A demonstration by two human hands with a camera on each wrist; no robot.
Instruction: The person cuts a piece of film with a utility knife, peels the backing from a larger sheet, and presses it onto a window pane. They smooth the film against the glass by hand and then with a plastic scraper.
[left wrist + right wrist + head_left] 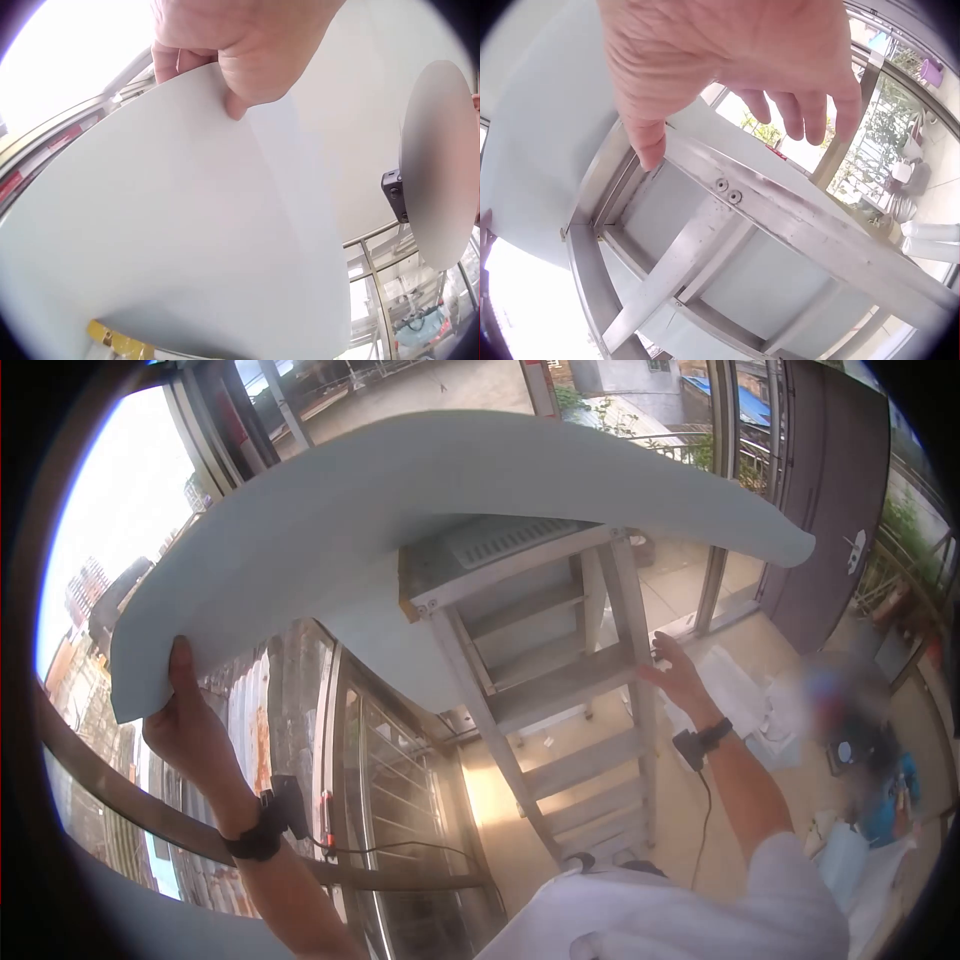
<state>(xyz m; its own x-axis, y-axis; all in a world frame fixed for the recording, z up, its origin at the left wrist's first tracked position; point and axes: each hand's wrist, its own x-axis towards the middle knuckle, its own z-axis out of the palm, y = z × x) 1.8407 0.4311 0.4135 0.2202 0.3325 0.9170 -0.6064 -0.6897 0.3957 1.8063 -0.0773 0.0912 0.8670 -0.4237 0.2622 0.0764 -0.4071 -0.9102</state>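
Pale sheet [320, 510] is held near the stepladder [570, 687] top, edge pinched by left hand [188, 725] between thumb and fingers, while right hand [685, 680], fingers loosely extended and empty, is placed by side rail [629, 600].

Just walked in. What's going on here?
A person is holding a large pale sheet by one edge: the left hand pinches it between thumb and fingers. The sheet bows over the top of a metal stepladder. The right hand is open beside the ladder's side rail; whether it touches the metal is hard to tell.
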